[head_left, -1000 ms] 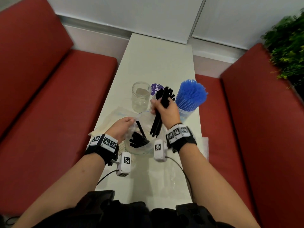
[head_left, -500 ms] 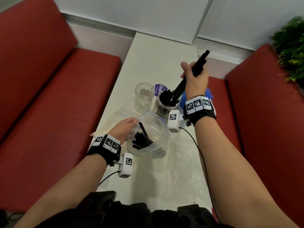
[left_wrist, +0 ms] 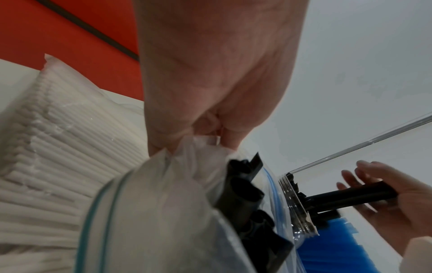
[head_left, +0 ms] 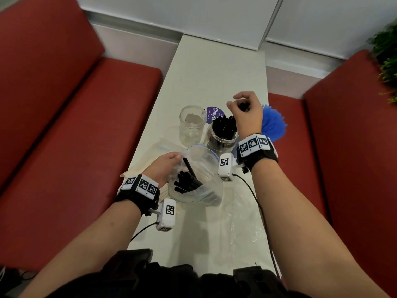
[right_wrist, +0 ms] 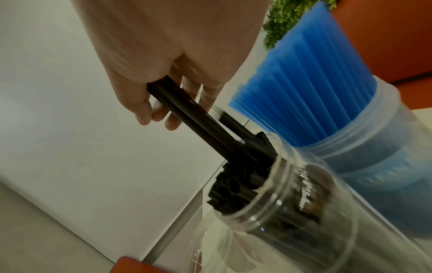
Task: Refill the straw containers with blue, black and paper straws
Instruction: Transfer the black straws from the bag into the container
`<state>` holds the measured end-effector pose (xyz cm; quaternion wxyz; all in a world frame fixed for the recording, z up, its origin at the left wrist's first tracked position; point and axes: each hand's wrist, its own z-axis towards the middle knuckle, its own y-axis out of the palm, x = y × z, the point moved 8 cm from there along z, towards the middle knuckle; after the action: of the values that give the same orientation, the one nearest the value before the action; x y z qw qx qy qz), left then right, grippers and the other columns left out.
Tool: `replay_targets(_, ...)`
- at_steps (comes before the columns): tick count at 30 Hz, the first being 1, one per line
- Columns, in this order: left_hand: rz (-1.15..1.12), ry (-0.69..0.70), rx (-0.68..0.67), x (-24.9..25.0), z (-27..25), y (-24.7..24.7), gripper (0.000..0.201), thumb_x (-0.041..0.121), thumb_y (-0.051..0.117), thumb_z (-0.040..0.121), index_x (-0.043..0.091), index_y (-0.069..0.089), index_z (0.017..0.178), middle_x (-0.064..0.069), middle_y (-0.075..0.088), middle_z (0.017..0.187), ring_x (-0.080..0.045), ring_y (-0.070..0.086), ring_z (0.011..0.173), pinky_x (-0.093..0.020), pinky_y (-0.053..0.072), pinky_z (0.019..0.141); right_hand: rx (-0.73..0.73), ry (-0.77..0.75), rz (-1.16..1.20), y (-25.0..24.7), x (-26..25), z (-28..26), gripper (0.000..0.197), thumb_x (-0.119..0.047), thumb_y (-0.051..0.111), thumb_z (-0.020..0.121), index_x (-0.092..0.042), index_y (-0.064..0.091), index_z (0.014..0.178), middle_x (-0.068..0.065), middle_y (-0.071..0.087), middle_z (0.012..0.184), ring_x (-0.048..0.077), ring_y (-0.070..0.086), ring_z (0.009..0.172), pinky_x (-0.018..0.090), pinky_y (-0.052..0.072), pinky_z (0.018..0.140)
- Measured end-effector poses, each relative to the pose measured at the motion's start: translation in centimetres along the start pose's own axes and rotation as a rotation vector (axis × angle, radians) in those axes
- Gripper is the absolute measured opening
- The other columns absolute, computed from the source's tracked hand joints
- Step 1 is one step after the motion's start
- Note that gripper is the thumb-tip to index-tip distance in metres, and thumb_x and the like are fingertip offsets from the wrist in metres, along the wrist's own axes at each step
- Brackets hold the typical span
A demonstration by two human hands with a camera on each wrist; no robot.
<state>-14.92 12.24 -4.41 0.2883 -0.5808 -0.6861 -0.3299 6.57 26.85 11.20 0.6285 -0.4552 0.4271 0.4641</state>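
The right hand (head_left: pixel 247 114) grasps a few black straws (right_wrist: pixel 187 118), their lower ends in the middle jar (head_left: pixel 222 138) on the tabletop (head_left: pixel 214 72). The left hand (head_left: pixel 164 168) pinches the plastic bag (head_left: pixel 202 186) rim, just nearer.

Place: a café or diner booth where I'm sitting.
Seating: red padded benches (head_left: pixel 90 117) at 9 and 3 o'clock.
Counter: narrow white counter (head_left: pixel 214 74) running toward 12.
Stock: jars of drinking straws (head_left: pixel 272 123).
Greenery: plant (head_left: pixel 386 52) at 2 o'clock.
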Motion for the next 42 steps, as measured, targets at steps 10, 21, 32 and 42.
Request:
replay_targets(10,0.006,-0.011,0.005,0.0,0.1,0.5,0.029,0.019,0.043,0.109,0.006,0.062,0.127,-0.013,0.064,0.116,-0.028,0.061,0.101,-0.040,0.050,0.084,-0.471,-0.119,-0.838,5.1,4.7,-3.6,0.043,-0.028,0.043,0.106,-0.009,0.049,0.144,0.012,0.048,0.147,0.033,0.033,0.143,0.044,0.022,0.120)
replay_targets(21,0.006,0.002,0.025,0.1,-0.7,0.5,0.021,0.024,0.043,0.109,0.018,0.063,0.110,-0.007,0.061,0.105,-0.022,0.060,0.086,-0.034,0.050,0.071,-0.702,0.160,-0.353,6.2,3.1,-9.5,0.026,-0.003,0.057,0.088,-0.022,0.060,0.105,0.003,0.070,0.094,0.027,0.068,0.091,0.043,0.058,0.085)
replay_targets(32,0.004,0.008,0.002,-0.1,-2.1,1.9,0.024,0.021,0.039,0.110,0.015,0.057,0.125,-0.012,0.060,0.115,-0.027,0.057,0.106,-0.048,0.048,0.097,-0.947,0.257,-0.591,6.8,9.3,-18.8,0.053,-0.006,0.074,0.080,-0.012,0.049,0.127,0.011,0.057,0.115,0.025,0.059,0.098,0.032,0.051,0.084)
replay_targets(42,-0.044,0.019,-0.016,-0.3,-2.8,1.9,0.023,0.021,0.037,0.110,0.015,0.059,0.109,-0.009,0.064,0.106,-0.025,0.062,0.096,-0.043,0.055,0.080,-0.769,0.187,-0.538,5.5,7.3,-17.2,0.030,-0.014,0.061,0.096,-0.005,0.052,0.124,0.014,0.066,0.111,0.028,0.061,0.101,0.033,0.044,0.083)
